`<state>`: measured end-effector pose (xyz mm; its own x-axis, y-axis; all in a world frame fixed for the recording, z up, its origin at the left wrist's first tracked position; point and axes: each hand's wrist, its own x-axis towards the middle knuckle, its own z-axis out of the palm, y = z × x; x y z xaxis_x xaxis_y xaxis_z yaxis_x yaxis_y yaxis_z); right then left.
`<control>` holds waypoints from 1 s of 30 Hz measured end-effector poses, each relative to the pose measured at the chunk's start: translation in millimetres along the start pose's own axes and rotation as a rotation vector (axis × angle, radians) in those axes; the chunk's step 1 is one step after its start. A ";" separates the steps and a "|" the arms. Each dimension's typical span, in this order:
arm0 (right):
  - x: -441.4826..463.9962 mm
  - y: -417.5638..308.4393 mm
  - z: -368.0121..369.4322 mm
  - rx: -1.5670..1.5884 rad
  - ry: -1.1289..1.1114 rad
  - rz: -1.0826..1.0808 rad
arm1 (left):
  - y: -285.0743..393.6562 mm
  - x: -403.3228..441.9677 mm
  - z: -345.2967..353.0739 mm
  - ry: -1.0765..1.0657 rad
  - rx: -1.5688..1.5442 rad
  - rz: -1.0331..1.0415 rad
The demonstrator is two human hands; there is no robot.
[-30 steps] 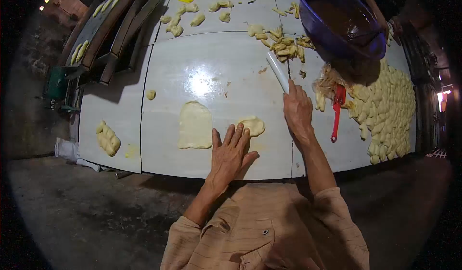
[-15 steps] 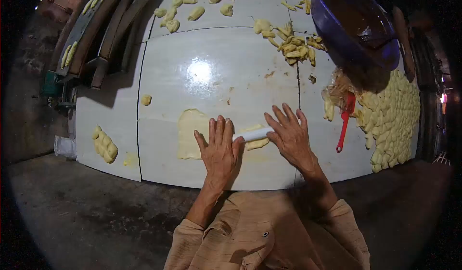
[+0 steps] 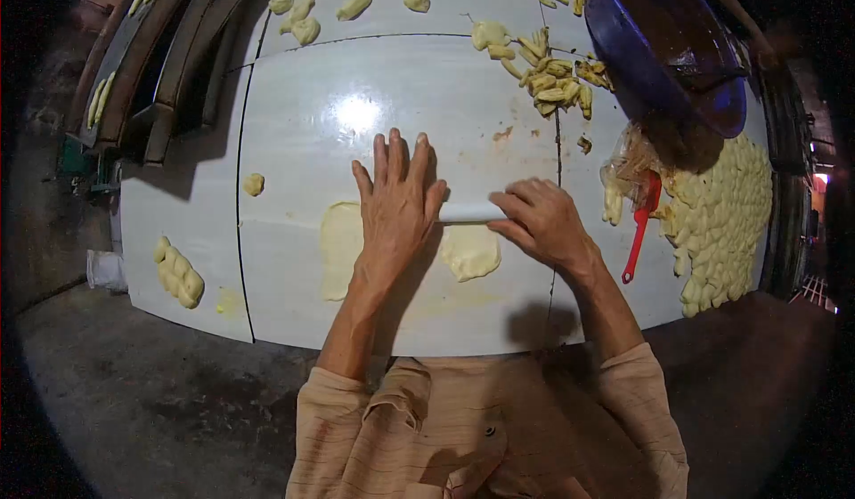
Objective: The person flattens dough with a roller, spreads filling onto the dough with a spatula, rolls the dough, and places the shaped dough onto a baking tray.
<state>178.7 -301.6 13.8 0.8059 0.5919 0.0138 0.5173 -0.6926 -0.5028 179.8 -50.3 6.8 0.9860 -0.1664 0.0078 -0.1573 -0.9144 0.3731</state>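
Observation:
A white rolling pin [image 3: 468, 211] lies crosswise at the far edge of a small flattened piece of dough [image 3: 471, 251]. My left hand [image 3: 396, 198] rests over the pin's left end, its fingers stretched forward and apart; that end is hidden beneath it. At the other end, the fingers of my right hand [image 3: 541, 221] are bent round the pin, thumb on the near side. A larger rolled-out dough sheet [image 3: 339, 245] lies to the left, partly covered by my left hand and forearm.
Braided dough [image 3: 179, 273] and a small dough ball [image 3: 254, 185] lie at left. Dough lumps [image 3: 354, 5] and a pile of yellowish strips [image 3: 554, 81] sit farther back. To the right are a purple basin [image 3: 623, 40], a red-handled tool [image 3: 636, 241] and many dough pieces [image 3: 726, 223]. Dark trays [image 3: 169, 72] stand at upper left.
Both hands and the rolling pin have moved away from me, uncovering more of the small dough piece. My right hand's fingers, spread before, are now bent round the pin's end.

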 end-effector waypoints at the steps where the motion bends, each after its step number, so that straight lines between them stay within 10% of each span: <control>1: -13.4 -1.2 -0.2 0.002 -0.007 0.003 | 3.6 -6.1 -7.8 -0.026 -0.064 0.026; 30: -60.7 -59.1 34.6 -0.274 0.140 0.145 | 48.9 -119.3 21.6 0.129 0.130 -0.057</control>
<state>89.3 -282.4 12.8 0.8987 0.4299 0.0868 0.4371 -0.8617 -0.2578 53.3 -83.1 4.0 0.9911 -0.0724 0.1118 -0.0988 -0.9624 0.2530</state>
